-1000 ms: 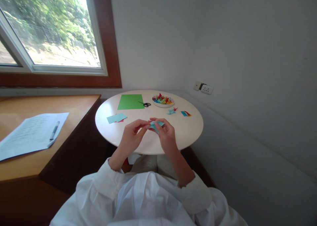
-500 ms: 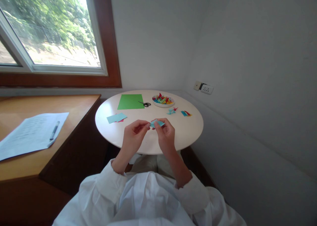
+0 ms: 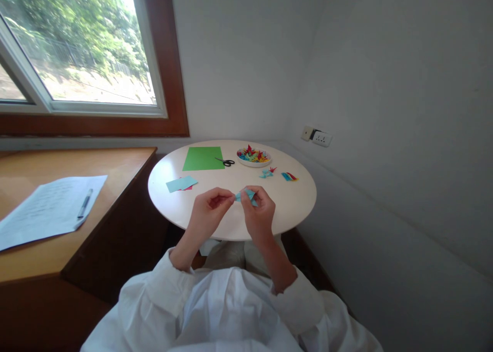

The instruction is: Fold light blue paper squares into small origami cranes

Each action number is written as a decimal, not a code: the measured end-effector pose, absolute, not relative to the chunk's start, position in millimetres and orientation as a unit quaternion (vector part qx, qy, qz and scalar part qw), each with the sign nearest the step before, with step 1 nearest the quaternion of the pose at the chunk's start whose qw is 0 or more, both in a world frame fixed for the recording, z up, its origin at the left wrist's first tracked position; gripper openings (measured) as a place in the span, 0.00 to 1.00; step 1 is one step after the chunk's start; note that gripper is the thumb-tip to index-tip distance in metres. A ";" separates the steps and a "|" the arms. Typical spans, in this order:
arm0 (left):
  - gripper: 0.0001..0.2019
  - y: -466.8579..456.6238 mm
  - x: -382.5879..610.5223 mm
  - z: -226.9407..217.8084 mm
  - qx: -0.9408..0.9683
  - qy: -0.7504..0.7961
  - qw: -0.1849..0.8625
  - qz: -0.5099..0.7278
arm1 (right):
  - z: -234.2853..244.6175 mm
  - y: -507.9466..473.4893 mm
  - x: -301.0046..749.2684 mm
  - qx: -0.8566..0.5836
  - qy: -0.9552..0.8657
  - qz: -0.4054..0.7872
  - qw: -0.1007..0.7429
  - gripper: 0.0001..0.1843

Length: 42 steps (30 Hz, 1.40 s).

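Over the near edge of a round white table [image 3: 292,203], both my hands pinch a small folded piece of light blue paper [image 3: 246,195]. My left hand [image 3: 210,210] grips its left tip with fingers closed. My right hand [image 3: 259,213] holds the right part, fingers curled round it. Both wrists come out of white sleeves.
On the table lie a green sheet [image 3: 203,158], black scissors [image 3: 226,162], a white dish of coloured folded paper pieces [image 3: 253,156], a light blue square over red paper [image 3: 181,183] and small folded bits [image 3: 288,176]. A wooden ledge at left carries printed paper [image 3: 46,208] and a pen [image 3: 84,203].
My hands have shifted slightly on the blue paper, and the right hand has closed more tightly round it. The paper now looks narrower and more folded.
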<state>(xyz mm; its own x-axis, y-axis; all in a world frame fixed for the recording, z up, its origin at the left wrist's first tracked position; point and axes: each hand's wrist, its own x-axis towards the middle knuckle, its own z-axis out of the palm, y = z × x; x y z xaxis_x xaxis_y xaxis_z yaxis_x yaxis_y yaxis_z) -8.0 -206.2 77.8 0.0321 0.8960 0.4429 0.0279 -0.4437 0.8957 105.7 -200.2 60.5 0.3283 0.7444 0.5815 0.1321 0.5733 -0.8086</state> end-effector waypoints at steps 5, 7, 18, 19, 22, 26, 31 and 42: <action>0.05 -206.0 -10.6 78.6 0.584 0.365 0.437 0.579 | 56.7 -199.4 107.4 -0.393 -0.554 0.193 0.709 0.04; 0.06 -205.6 -11.7 78.8 0.586 0.364 0.441 0.574 | 56.3 -199.8 107.9 -0.383 -0.563 0.183 0.709 0.03; 0.03 -213.0 -11.0 88.4 0.600 0.403 0.379 0.578 | 57.6 -202.9 107.9 -0.359 -0.578 0.126 0.722 0.01; 0.03 -213.7 -11.0 88.6 0.602 0.403 0.376 0.578 | 57.7 -203.0 107.8 -0.354 -0.577 0.123 0.726 0.01; 0.02 -215.2 -11.1 89.1 0.605 0.398 0.374 0.580 | 58.7 -203.6 107.6 -0.347 -0.573 0.120 0.733 0.01; 0.01 -215.6 -11.3 89.7 0.603 0.389 0.381 0.583 | 60.2 -204.5 107.7 -0.343 -0.574 0.114 0.735 0.01; 0.01 -216.5 -11.6 90.2 0.602 0.385 0.386 0.583 | 60.5 -204.2 107.4 -0.338 -0.570 0.116 0.740 0.02; 0.05 -220.6 -10.0 94.3 0.556 0.369 0.430 0.609 | 62.7 -204.4 107.2 -0.330 -0.564 0.123 0.747 0.03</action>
